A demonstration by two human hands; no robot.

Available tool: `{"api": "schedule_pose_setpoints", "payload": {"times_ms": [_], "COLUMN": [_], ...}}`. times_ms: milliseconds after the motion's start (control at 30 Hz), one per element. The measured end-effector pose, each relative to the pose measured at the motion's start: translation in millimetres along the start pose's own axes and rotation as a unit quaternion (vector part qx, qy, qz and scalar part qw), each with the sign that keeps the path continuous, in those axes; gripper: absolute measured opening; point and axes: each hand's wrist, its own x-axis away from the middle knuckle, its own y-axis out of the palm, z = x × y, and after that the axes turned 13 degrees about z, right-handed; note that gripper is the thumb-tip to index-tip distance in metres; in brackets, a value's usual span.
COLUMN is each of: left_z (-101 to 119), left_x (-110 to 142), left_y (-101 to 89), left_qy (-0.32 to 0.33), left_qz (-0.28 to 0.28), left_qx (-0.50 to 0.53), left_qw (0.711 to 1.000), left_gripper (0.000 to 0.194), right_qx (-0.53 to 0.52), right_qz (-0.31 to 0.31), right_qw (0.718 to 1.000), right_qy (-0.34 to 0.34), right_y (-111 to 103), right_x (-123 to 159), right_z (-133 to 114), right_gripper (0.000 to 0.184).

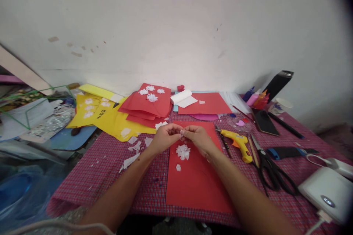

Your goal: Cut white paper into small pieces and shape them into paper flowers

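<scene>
My left hand (166, 137) and my right hand (198, 137) meet above a red paper sheet (198, 187). Between the fingertips of both is a small white paper piece (181, 133), mostly hidden; both hands are closed on it in a pinch. Just below them on the sheet lies a white paper flower (183, 152) with ruffled petals. A smaller white paper piece (178, 167) rests nearer to me. Left of the sheet, white paper scraps (135, 147) are scattered on the checked cloth.
Folded red papers (154, 104) with white flowers stand behind, beside yellow paper (110, 121) and a white paper roll (182, 98). On the right lie a yellow glue gun (237, 141), black scissors (268, 165), a blue-handled cutter (288, 152), a phone (265, 121) and a white device (324, 194).
</scene>
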Motion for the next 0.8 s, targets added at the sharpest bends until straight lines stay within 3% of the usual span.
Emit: {"api": "schedule_pose_setpoints", "payload": {"times_ms": [533, 800], "left_z": [-5.0, -6.1], "left_x": [-1.4, -3.6], "left_y": [-2.2, -3.6], "left_qy": [0.021, 0.004], "left_qz": [0.016, 0.081], "left_qx": [-0.030, -0.040], "left_qw": [0.999, 0.996], "left_gripper": [0.016, 0.017], "right_qx": [-0.002, 0.002], "right_qz": [0.001, 0.018], "right_qw": [1.000, 1.000], "right_qy": [0.012, 0.008], "right_y": [0.2, 0.2], "right_x": [-2.1, -3.1], "right_z": [3.3, 2.9], "right_gripper": [0.025, 0.022]}}
